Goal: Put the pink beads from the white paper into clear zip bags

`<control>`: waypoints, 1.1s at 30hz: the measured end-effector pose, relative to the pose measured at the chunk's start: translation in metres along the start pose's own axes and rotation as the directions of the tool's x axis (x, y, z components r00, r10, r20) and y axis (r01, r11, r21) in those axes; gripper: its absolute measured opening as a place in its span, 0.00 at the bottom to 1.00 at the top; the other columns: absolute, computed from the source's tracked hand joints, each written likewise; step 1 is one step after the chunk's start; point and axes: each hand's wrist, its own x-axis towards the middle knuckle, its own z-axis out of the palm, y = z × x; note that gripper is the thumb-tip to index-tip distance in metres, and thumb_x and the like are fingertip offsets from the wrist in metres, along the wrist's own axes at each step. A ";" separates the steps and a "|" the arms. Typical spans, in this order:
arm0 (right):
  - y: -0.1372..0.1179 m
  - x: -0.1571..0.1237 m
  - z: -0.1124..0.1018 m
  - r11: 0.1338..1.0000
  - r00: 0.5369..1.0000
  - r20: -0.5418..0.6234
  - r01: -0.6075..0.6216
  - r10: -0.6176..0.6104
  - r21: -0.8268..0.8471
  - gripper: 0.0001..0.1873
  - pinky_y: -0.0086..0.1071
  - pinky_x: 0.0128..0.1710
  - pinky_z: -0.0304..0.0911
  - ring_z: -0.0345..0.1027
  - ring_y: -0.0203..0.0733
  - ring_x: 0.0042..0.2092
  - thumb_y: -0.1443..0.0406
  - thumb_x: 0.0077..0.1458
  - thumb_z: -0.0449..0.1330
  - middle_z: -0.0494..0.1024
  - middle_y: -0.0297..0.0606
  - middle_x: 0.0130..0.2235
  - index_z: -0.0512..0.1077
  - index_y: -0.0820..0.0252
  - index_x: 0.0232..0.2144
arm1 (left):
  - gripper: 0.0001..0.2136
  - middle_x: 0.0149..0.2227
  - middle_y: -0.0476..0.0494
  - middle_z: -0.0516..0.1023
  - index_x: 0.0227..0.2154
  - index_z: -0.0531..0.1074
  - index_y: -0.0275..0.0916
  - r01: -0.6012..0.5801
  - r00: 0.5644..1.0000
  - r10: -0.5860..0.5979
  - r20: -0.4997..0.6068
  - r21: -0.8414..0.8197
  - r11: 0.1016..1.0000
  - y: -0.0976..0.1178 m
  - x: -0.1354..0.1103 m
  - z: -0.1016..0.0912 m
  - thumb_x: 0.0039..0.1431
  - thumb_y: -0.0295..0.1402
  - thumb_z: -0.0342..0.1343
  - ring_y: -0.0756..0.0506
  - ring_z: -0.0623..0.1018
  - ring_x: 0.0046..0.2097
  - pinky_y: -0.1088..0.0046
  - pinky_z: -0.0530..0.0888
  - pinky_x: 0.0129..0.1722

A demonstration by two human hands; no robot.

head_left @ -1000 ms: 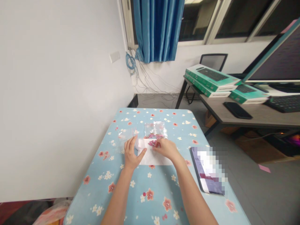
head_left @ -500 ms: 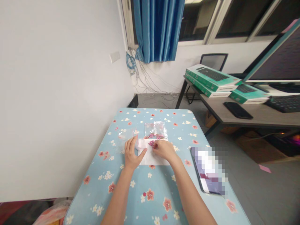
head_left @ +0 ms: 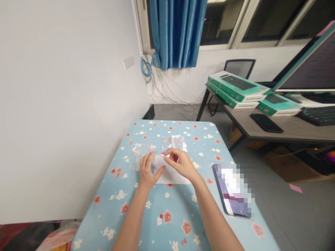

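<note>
a: where do the hands sit?

b: the left hand (head_left: 147, 171) lies open, palm down on the left edge of the thin white sheet of paper (head_left: 175, 178), thumb spread toward the right; the right hand (head_left: 181, 163) is bunched just beside it, thumb and forefinger pinched together at the near edge of the small clear plastic zip bag (head_left: 173, 141); whether they nip the film itself or some tiny thing, i cannot tell; it is too small.

a: and the bag itself?

b: flat on the bench (head_left: 162, 216), on its pale blue flowered cloth, at the far edge of the sheet; what it holds is hidden behind the right hand; a second crumpled clear plastic bag (head_left: 139, 150) lies just to its left, beyond the left fingers; a dark flat phone with a blurred screen (head_left: 231, 190) lies well apart on the right.

a: how would that bag handle?

b: i'd judge it almost weightless, limp and a little slick; film like that slides on cloth and buckles if pushed; it won't break, but anything loose inside could spill from an open mouth if it tips; best taken by a corner or along the stiffer zip strip at its mouth, nipped between thumb and finger; the paper looks just as light and would shift at a nudge, so a flat palm on it seems the sound hold.
</note>
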 end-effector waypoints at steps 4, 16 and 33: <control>-0.009 0.000 0.008 0.998 1.000 0.029 0.011 -0.009 -0.061 0.09 0.26 0.29 0.53 0.59 0.33 0.27 0.60 0.56 0.55 0.65 0.30 0.24 0.71 0.59 0.33 | 0.29 0.49 0.34 0.72 0.58 0.57 0.37 -0.014 1.000 0.014 -0.004 0.006 1.000 0.000 0.000 0.001 0.54 0.41 0.56 0.39 0.71 0.50 0.59 0.68 0.49; -0.002 0.000 0.007 0.992 0.999 0.038 0.007 -0.002 -0.127 0.08 0.26 0.29 0.54 0.61 0.34 0.28 0.61 0.55 0.56 0.67 0.30 0.25 0.71 0.59 0.34 | 0.29 0.49 0.34 0.71 0.57 0.58 0.36 -0.009 1.000 0.009 -0.004 -0.002 1.000 -0.001 -0.001 0.001 0.54 0.40 0.57 0.39 0.71 0.50 0.59 0.67 0.50; 0.038 -0.003 -0.005 0.803 0.943 0.140 -0.173 0.303 -0.570 0.04 0.26 0.27 0.49 0.67 0.37 0.32 0.64 0.51 0.58 0.77 0.34 0.31 0.72 0.58 0.31 | 0.30 0.50 0.34 0.71 0.57 0.58 0.38 0.028 1.000 -0.028 0.013 0.009 1.000 -0.001 -0.001 0.000 0.54 0.42 0.57 0.38 0.71 0.50 0.57 0.67 0.51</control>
